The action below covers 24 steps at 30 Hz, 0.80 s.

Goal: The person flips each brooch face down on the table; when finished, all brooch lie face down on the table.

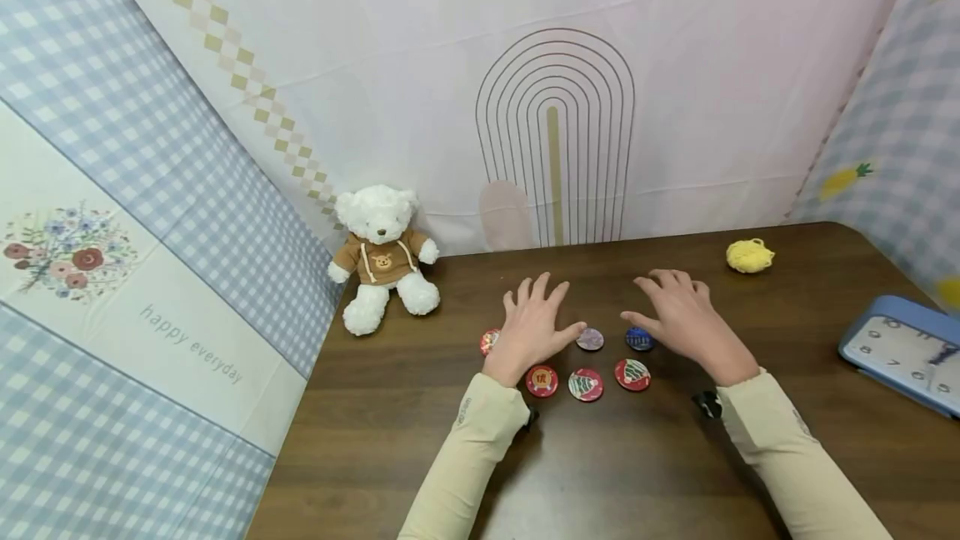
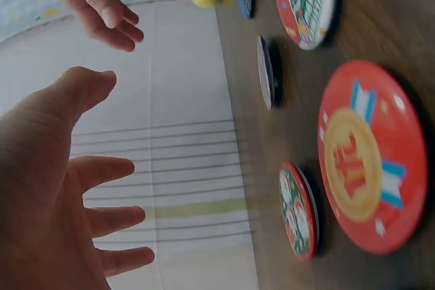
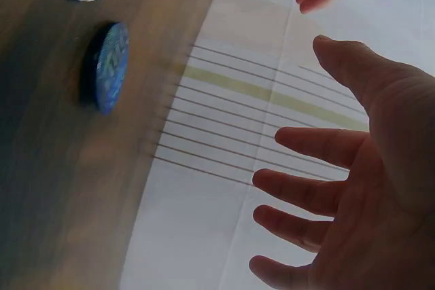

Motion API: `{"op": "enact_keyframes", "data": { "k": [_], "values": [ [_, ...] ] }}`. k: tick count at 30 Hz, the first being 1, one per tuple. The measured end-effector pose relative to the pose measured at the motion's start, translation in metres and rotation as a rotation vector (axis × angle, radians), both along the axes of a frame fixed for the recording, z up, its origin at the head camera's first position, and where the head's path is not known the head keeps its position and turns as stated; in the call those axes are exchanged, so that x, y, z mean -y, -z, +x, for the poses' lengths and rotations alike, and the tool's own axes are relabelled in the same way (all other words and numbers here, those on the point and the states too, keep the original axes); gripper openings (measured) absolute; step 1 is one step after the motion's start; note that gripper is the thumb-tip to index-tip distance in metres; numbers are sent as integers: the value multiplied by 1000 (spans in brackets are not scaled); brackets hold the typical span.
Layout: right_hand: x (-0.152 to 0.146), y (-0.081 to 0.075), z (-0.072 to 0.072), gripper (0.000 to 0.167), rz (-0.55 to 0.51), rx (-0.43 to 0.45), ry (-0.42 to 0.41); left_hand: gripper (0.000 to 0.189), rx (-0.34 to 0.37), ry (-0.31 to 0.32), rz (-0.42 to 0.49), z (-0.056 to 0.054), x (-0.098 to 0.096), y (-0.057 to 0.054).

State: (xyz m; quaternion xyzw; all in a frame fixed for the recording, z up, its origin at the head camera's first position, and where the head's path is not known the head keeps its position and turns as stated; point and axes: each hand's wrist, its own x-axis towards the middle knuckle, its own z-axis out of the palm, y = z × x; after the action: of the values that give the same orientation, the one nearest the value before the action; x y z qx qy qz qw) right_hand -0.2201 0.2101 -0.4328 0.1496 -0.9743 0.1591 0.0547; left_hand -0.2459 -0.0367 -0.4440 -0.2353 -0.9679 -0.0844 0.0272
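Observation:
Several round badges lie on the brown table in two rows. In the front row are a red badge with a gold centre [image 1: 542,381] and two red badges with tree pictures, a left one [image 1: 586,385] and a right one [image 1: 633,375]. Behind them are a red patterned badge [image 1: 489,341], partly covered, a pale purple badge [image 1: 590,339] and a blue badge [image 1: 639,338]. My left hand [image 1: 529,328] hovers over the left badges, fingers spread, holding nothing. My right hand [image 1: 686,319] hovers just right of the blue badge, fingers apart and holding nothing.
A white teddy bear [image 1: 382,261] in a brown hoodie sits at the table's back left. A yellow yarn bundle [image 1: 749,257] lies at the back right. The blue-framed clock [image 1: 903,352] is near the right edge. Patterned cloth hangs behind the table.

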Motion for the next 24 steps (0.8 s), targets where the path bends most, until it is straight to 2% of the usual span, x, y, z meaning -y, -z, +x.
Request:
{"op": "enact_keyframes", "data": {
  "k": [6, 12, 24],
  "values": [
    [-8, 3, 3, 60, -30, 24, 3, 71, 22, 31, -7, 0, -14, 0],
    [-15, 5, -1, 57, -21, 36, 5, 70, 53, 53, -11, -1, -27, 0],
    [-19, 15, -1, 46, -11, 68, 1, 66, 73, 103, -56, 0, -53, 12]
  ]
}}
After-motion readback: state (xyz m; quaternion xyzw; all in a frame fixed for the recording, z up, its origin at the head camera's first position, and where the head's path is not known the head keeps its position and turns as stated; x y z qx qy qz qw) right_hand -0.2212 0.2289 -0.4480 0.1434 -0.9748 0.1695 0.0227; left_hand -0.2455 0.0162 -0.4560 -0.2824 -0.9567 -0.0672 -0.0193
